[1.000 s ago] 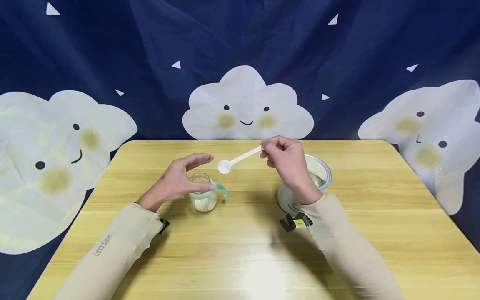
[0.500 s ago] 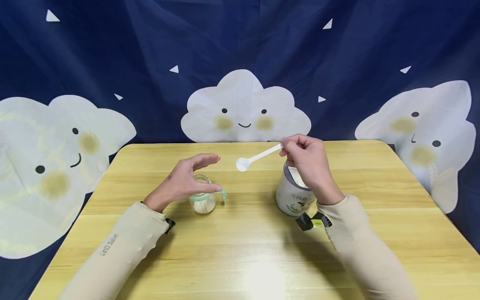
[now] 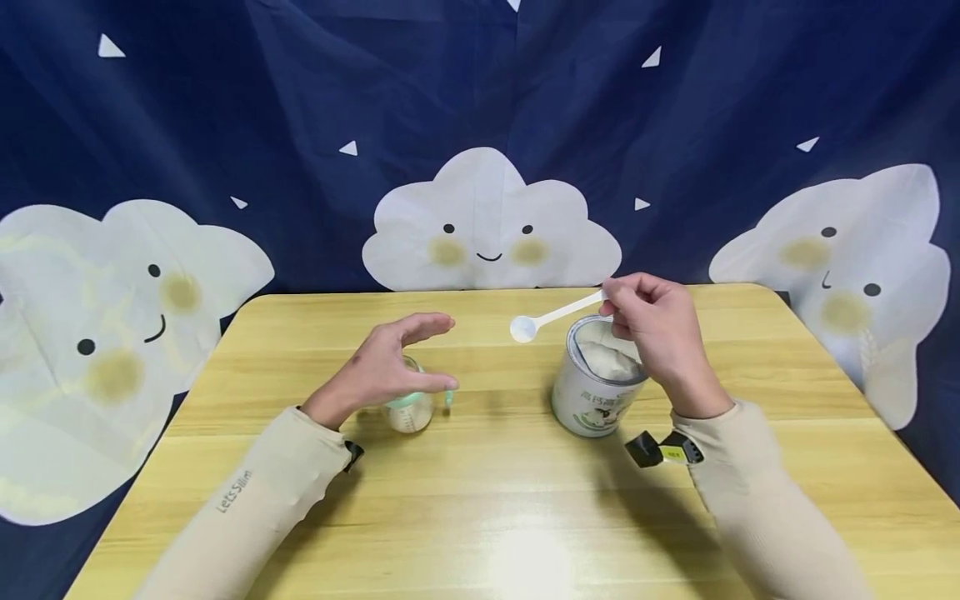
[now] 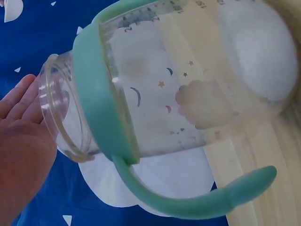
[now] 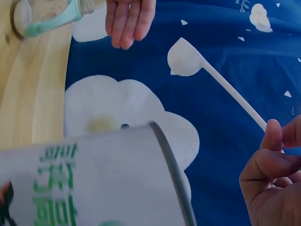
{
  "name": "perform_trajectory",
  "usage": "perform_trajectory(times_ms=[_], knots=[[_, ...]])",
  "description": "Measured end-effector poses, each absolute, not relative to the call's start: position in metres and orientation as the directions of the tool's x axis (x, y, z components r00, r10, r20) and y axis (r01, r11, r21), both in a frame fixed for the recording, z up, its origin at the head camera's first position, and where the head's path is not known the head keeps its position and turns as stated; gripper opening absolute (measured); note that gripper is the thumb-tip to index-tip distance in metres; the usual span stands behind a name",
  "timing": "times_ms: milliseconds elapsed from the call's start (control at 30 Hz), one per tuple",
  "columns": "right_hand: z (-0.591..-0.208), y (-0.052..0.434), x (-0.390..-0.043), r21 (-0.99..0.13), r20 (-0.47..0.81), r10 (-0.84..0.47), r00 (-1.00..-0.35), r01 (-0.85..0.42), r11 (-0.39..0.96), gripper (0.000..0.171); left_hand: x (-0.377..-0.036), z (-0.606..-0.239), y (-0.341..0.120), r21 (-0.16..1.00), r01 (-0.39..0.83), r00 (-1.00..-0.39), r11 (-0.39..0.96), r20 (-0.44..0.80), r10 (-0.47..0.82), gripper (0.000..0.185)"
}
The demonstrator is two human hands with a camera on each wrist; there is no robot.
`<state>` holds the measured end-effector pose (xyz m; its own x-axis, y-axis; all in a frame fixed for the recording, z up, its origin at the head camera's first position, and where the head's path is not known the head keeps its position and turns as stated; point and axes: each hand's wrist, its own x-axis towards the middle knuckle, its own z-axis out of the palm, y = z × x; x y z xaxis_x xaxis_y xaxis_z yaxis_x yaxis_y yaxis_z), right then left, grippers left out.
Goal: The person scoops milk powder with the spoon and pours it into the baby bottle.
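My left hand (image 3: 390, 367) is held with thumb and fingers spread wide, overlapping the top of a clear baby bottle (image 3: 410, 417) in the head view. White powder (image 4: 258, 49) lies in the bottle's base, and a mint-green collar with curved handles (image 4: 101, 94) rings its neck. The bottle stands upright with its mouth uncovered. Between thumb and fingertips, my right hand (image 3: 656, 333) pinches the handle end of a white measuring scoop (image 3: 523, 328), whose bowl points left. Beneath that hand stands an open milk powder can (image 3: 588, 408), white with green lettering.
Both the bottle and the can stand on a light wooden table (image 3: 465, 492), with a stretch of tabletop between them. A dark blue curtain (image 3: 315, 83) printed with smiling clouds (image 3: 491, 217) hangs behind the table's far edge.
My right hand has moved right with the scoop, from near the bottle to over the can's left side. The left hand keeps its spread pose, shifting only slightly right.
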<state>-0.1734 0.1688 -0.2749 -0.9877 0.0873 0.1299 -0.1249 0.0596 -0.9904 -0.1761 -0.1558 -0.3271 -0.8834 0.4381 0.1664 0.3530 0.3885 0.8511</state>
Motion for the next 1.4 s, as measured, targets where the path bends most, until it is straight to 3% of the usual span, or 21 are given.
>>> perform_trajectory(times_ms=[233, 567, 1100, 1400], knots=[[-0.278, 0.186, -0.171, -0.988, 0.151, 0.119, -0.981, -0.154, -0.022, 0.024, -0.176, -0.326, -0.148, 0.848, 0.364, -0.874, 0.384, 0.169, 0.455, 0.078], [-0.284, 0.205, -0.168, -0.990, 0.142, 0.156, -0.977, -0.142, 0.017, 0.023, -0.176, -0.326, -0.136, 0.855, 0.380, -0.853, 0.352, 0.177, 0.491, 0.081], [-0.295, 0.229, -0.167, -0.992, 0.106, 0.198, -0.974, -0.119, -0.050, 0.023, -0.174, -0.325, -0.111, 0.872, 0.381, -0.842, 0.307, 0.191, 0.504, 0.086], [-0.302, 0.242, -0.164, -0.991, 0.110, 0.202, -0.973, -0.122, -0.050, 0.024, -0.173, -0.329, -0.089, 0.875, 0.346, -0.848, 0.339, 0.137, 0.512, 0.090]])
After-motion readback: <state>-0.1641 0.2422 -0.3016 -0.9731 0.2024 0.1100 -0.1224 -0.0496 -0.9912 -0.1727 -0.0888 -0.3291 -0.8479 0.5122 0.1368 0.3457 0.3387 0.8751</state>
